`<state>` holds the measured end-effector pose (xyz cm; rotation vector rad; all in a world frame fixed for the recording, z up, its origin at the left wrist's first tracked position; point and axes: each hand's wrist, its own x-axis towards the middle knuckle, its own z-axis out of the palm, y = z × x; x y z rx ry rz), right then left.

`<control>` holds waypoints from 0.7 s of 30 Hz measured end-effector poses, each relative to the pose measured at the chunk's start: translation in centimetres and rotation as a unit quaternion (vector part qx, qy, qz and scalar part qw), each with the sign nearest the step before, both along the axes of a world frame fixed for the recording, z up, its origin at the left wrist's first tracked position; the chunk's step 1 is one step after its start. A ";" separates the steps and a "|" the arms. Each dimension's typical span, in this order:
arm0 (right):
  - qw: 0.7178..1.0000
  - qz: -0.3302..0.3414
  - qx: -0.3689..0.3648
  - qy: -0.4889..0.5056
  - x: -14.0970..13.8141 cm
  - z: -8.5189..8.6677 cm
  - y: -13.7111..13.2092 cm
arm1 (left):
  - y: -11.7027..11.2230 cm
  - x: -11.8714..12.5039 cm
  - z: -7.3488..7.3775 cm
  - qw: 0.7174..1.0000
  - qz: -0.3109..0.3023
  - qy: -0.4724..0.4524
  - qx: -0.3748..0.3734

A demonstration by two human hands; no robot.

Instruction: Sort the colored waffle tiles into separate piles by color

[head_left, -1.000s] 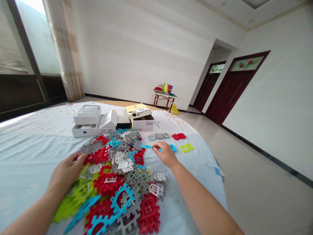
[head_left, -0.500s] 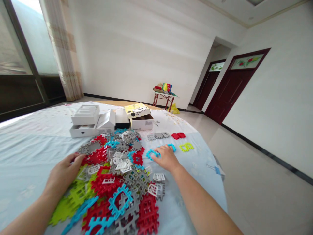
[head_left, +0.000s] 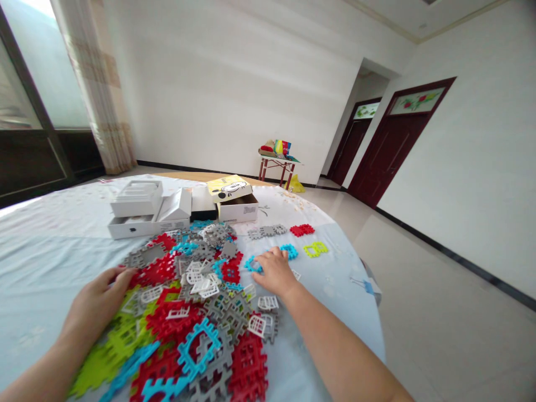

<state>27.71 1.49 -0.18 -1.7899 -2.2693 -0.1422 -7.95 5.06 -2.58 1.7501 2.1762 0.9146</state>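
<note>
A large heap of interlocking plastic waffle blocks (head_left: pixel 196 318) in red, grey, lime, blue and white covers the middle of the bed. My left hand (head_left: pixel 97 296) rests on the heap's left edge, beside lime and white pieces. Whether it grips one is hidden. My right hand (head_left: pixel 272 272) lies right of the heap, its fingertips on a small blue waffle block (head_left: pixel 253 264). Sorted to the far right are a grey strip of blocks (head_left: pixel 266 231), a red cluster (head_left: pixel 302 229), a blue piece (head_left: pixel 289 251) and a lime piece (head_left: pixel 315 249).
White boxes (head_left: pixel 142 212) and a yellow-lidded box (head_left: pixel 234 195) stand behind the heap on the pale blue bed cover (head_left: pixel 50 240). The bed's curved edge (head_left: pixel 368 312) meets a tiled floor on the right. A small table (head_left: pixel 277 162) stands far back.
My right hand has slid left and down with the small blue block under its fingers. My left hand has shifted slightly, and the whole view has tilted a little.
</note>
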 end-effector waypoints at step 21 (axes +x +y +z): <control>0.999 0.014 -0.005 0.030 -0.5 -0.7 0.4 | -0.6 0.5 1.0 0.998 0.006 -0.028 -0.063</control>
